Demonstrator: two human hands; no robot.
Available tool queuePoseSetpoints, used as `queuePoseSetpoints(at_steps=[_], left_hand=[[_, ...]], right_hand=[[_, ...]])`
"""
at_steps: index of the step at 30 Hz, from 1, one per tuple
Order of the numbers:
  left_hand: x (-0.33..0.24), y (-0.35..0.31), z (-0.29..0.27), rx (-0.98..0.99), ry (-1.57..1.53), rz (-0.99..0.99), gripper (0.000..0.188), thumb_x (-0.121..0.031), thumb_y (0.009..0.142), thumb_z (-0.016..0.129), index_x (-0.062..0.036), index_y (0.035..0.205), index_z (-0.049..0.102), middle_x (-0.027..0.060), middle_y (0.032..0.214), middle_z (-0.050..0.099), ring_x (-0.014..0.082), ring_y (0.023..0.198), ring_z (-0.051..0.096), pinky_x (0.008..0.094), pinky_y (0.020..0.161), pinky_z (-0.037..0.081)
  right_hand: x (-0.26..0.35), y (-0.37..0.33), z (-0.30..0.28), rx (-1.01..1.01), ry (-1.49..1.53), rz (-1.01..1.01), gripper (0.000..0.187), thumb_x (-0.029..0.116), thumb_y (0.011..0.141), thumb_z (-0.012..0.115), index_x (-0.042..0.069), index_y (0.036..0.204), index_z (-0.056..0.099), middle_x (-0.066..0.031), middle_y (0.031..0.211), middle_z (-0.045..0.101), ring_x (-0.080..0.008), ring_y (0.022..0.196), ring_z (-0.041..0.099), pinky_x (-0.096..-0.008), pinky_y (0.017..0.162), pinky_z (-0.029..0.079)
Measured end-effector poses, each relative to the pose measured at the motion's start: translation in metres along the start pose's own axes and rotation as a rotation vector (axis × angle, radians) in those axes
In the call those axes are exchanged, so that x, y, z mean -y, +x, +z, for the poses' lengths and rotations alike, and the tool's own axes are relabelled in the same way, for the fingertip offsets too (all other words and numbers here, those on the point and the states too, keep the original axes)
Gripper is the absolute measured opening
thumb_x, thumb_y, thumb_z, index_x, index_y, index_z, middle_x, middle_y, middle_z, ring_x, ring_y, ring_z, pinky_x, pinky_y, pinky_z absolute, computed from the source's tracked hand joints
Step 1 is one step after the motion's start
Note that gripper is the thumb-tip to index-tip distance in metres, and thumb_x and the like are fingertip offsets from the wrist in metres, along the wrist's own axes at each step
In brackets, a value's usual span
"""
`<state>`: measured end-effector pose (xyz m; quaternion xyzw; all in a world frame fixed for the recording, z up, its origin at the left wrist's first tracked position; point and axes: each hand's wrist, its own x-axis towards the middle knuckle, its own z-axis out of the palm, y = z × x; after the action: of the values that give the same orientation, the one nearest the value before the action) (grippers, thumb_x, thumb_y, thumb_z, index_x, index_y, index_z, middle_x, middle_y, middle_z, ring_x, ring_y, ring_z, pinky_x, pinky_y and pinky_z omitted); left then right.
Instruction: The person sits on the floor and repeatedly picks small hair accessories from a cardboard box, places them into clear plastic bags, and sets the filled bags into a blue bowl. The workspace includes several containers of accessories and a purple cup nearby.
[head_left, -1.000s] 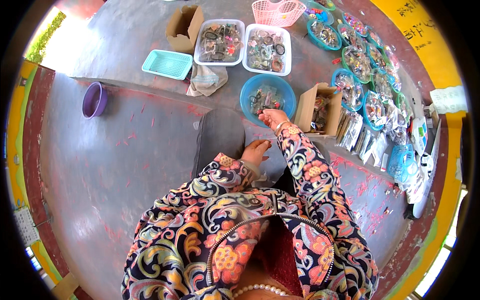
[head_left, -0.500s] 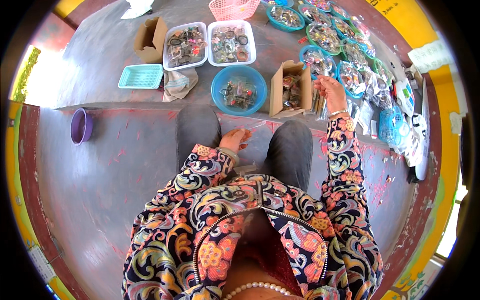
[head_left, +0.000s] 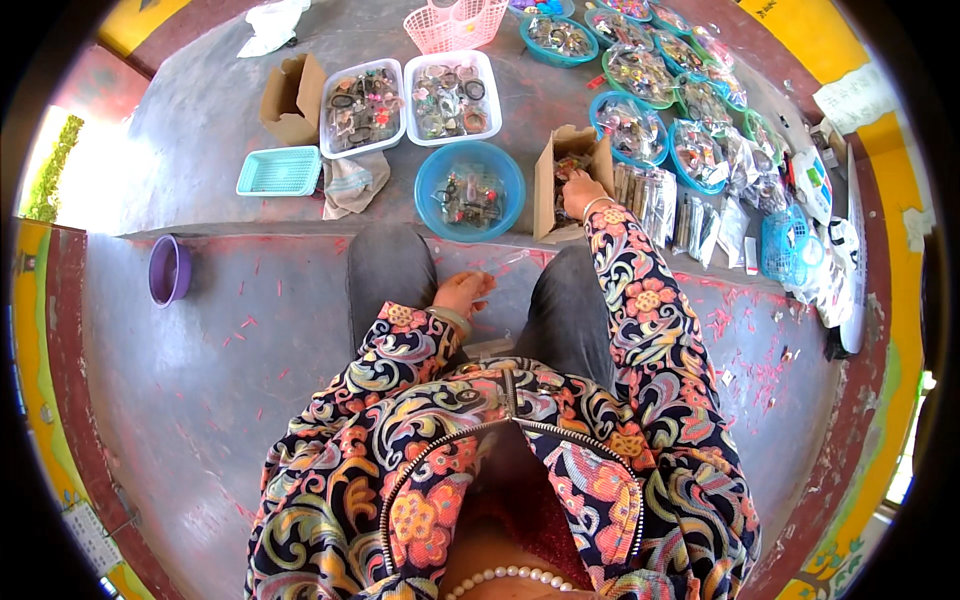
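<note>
My left hand point(head_left: 463, 294) is between my knees, its fingers closed on what looks like a small clear plastic bag point(head_left: 508, 263), a thin transparent sheet sticking out past the fingertips. At the front edge of the raised surface, my right hand point(head_left: 580, 194) reaches into an open cardboard box point(head_left: 545, 197). Its fingers are bent down among small packaged pieces point(head_left: 567, 168), and their tips are hidden, so what they grip cannot be made out. Left of the box stands a round blue basin point(head_left: 423, 196) with bagged small trinkets point(head_left: 468, 198) inside.
Two white trays point(head_left: 405, 140) of trinkets stand behind the basin, beside another cardboard box point(head_left: 283, 110), a turquoise basket point(head_left: 255, 190) and a cloth point(head_left: 352, 187). Several filled basins point(head_left: 590, 150) and clear packets point(head_left: 655, 205) lie right. A purple bucket point(head_left: 160, 272) is on the left.
My right hand has moved left and down, from above the packets at the box's right into the cardboard box. My left hand stays between the knees; the view has shifted slightly.
</note>
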<state>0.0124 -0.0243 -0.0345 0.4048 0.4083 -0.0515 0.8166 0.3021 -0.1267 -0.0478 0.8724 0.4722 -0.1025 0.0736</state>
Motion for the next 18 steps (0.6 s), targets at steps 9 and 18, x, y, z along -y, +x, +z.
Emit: queuePoseSetpoints(at_steps=[9, 18], left_hand=[[-0.004, -0.006, 0.001, 0.043, 0.023, 0.005, 0.026, -0.025, 0.082, 0.046, -0.0043, 0.096, 0.053, 0.0077, 0.097, 0.057, 0.0152, 0.091, 0.052, 0.0278, 0.071, 0.039], [0.003, 0.007, -0.011, 0.061, -0.006, 0.049, 0.026, -0.026, 0.082, 0.048, -0.0045, 0.094, 0.054, 0.0080, 0.096, 0.057, 0.0169, 0.090, 0.053, 0.0279, 0.069, 0.040]], right_hand=[[-0.016, 0.001, 0.014, -0.205, -0.031, -0.054, 0.027, 0.005, 0.077, 0.038, -0.007, 0.099, 0.048, -0.0175, 0.110, 0.045, -0.0284, 0.106, 0.041, -0.0326, 0.090, 0.034], [0.012, -0.061, -0.066, -0.813, 0.930, 0.192, 0.021, 0.010, 0.081, 0.046, -0.005, 0.093, 0.056, -0.0135, 0.091, 0.059, -0.0251, 0.078, 0.057, -0.0295, 0.069, 0.046]])
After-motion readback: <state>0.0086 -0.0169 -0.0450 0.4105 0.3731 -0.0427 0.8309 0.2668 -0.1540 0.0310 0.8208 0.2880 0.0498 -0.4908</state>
